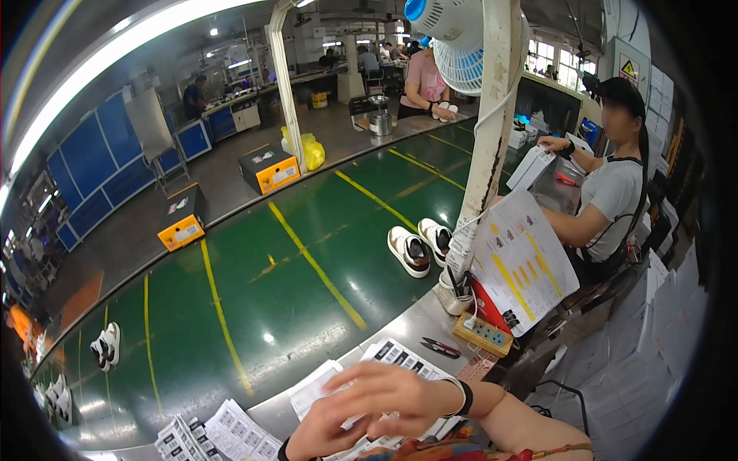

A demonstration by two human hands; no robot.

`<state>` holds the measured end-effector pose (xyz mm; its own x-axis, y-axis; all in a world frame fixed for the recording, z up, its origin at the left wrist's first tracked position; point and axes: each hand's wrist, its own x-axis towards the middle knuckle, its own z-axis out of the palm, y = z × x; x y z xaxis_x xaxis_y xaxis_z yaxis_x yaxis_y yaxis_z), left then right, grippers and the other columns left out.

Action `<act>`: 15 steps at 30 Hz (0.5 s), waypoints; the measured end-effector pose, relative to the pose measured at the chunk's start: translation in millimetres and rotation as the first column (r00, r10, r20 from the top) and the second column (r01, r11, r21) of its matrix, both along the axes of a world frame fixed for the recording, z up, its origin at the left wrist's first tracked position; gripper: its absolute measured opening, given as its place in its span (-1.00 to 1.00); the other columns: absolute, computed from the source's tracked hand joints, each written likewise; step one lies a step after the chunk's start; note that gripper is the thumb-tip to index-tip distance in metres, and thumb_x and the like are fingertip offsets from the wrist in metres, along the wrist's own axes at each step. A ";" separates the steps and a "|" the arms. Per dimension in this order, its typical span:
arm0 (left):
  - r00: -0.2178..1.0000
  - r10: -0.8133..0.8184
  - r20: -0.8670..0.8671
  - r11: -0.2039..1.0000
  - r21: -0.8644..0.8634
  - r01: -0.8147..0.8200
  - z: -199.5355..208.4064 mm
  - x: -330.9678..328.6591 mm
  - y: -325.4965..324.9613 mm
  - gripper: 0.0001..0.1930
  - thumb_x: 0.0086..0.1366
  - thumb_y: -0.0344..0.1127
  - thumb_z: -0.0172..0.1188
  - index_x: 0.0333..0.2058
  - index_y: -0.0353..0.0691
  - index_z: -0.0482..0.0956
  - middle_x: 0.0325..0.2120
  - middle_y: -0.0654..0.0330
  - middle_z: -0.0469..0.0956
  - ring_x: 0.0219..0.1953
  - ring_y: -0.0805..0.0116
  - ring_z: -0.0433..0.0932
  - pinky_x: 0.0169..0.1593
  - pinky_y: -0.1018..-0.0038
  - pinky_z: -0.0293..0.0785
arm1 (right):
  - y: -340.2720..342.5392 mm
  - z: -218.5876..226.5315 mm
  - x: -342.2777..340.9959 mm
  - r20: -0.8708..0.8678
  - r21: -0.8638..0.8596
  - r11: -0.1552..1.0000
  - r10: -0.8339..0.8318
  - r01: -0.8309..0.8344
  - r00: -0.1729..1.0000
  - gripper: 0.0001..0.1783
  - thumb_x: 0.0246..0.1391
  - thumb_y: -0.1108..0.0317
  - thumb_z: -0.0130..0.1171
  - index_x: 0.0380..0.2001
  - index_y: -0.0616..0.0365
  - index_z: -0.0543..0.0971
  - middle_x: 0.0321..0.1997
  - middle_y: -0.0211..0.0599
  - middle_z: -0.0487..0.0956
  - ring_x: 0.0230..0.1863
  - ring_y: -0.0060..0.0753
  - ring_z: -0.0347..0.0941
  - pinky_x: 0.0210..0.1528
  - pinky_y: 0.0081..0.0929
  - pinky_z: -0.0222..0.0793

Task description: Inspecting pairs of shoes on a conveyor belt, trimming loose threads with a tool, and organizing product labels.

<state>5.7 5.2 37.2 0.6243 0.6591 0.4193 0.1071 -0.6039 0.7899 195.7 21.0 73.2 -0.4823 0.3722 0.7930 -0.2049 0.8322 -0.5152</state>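
Observation:
My right hand (392, 390) reaches in from the lower right, a dark band on its wrist, its fingers stretched out to the left. Below and partly behind it is my left hand (323, 430), its fingers overlapped by the right hand, so its grip is hidden. Both are over the metal bench edge, above printed label sheets (396, 355). A white paper (314, 386) lies just beyond the hands. More label sheets (240, 432) are fanned out to the left. A dark pen-like tool (440, 348) rests on the bench to the right.
A green conveyor belt (246, 307) with yellow lines carries white shoes (409, 252) near a post (490, 123). Black-and-orange shoeboxes (270, 170) stand on its far side. A power strip (483, 333) and a hanging printed sheet (523, 265) are right, beside a seated co-worker (615, 192).

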 end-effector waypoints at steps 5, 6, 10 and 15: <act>0.964 -0.026 0.266 0.846 -0.508 0.163 -1.1 4.2 11.7 -0.69 0.28 -0.44 0.13 -0.06 -0.52 0.51 -0.08 -0.10 0.59 -0.03 0.13 0.59 0.09 0.29 0.44 | 22.4 -63.2 17.1 0.224 -0.227 0.856 -0.418 0.465 0.880 -0.61 0.33 0.22 -0.07 0.03 0.28 0.51 0.07 -0.07 0.55 0.12 0.00 0.43 0.16 -0.17 0.33; 0.957 0.012 0.290 0.802 -0.574 0.164 -5.6 7.1 16.0 -0.68 0.30 -0.43 0.11 -0.04 -0.53 0.49 -0.04 -0.13 0.56 -0.02 0.09 0.59 0.10 0.26 0.44 | 30.3 -78.2 18.3 0.259 -0.413 0.788 -0.378 0.456 0.889 -0.59 0.33 0.20 -0.07 0.06 0.28 0.49 0.08 -0.05 0.55 0.12 -0.03 0.44 0.16 -0.19 0.34; 0.791 0.236 0.564 0.491 -0.772 0.404 -42.6 18.3 45.6 -0.67 0.33 -0.37 0.06 0.01 -0.45 0.45 0.05 -0.15 0.48 0.03 0.03 0.55 0.12 0.18 0.43 | 78.4 -147.3 9.8 -0.006 -0.976 0.214 -0.251 0.050 0.968 -0.55 0.36 0.13 -0.13 0.02 0.31 0.48 0.09 -0.01 0.54 0.08 -0.08 0.46 0.15 -0.15 0.36; 0.517 0.744 0.424 -0.038 -0.745 0.666 -125.0 15.5 107.6 -0.74 0.26 -0.34 0.11 -0.11 -0.29 0.41 -0.14 0.02 0.49 -0.05 0.07 0.48 0.02 0.20 0.40 | 98.2 -209.4 -0.2 -0.514 -0.716 -0.252 -0.442 -0.651 0.736 -0.57 0.30 0.11 -0.07 -0.06 0.31 0.48 0.05 -0.02 0.56 0.02 -0.13 0.51 0.10 -0.09 0.41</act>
<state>21.2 112.8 -87.8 0.5360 0.7189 -0.4426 -0.7717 0.6298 0.0882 195.4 119.3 -136.3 -0.4490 0.8022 -0.3936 -0.7889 -0.5627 -0.2469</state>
